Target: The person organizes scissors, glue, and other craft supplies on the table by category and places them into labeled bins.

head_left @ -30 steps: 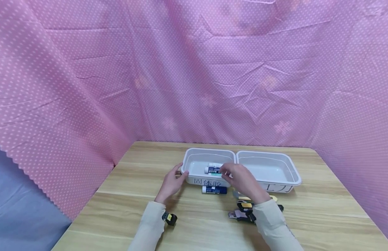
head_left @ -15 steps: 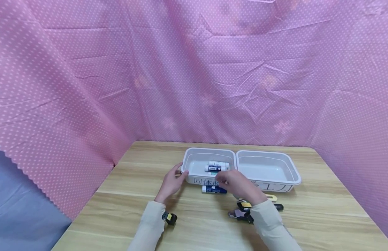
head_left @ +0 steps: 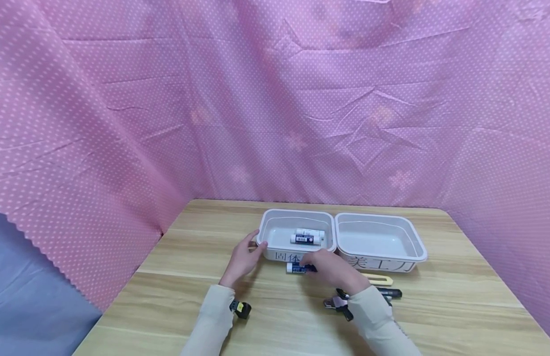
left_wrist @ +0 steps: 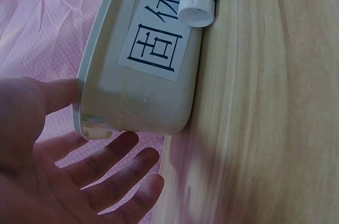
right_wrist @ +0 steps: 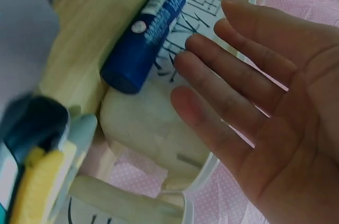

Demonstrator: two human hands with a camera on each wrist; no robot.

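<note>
A blue glue stick with a white cap [right_wrist: 148, 36] lies on the table against the front wall of the left white bin [head_left: 281, 255]. My right hand [head_left: 323, 267] is over this glue stick, covering part of it in the head view. Its fingers are extended and spread in the right wrist view, with a gap between fingertips and stick. With thumb and fingers loosely spread, my left hand [left_wrist: 79, 150] touches the rim at that bin's left front corner. Inside the bin lie a dark blue glue stick [head_left: 303, 239] and a white one [head_left: 311, 232].
To the right stands a second white bin [head_left: 377, 262], also labelled. Several utility knives lie in front of it, among them a yellow one [head_left: 378, 280] and a black one [head_left: 390, 292], partly under the right forearm. A pink dotted cloth [head_left: 301, 123] hangs behind the table.
My right hand has moved from above the glue sticks inside the left bin, over the front rim, to the glue stick on the table. The left hand stays at the corner.
</note>
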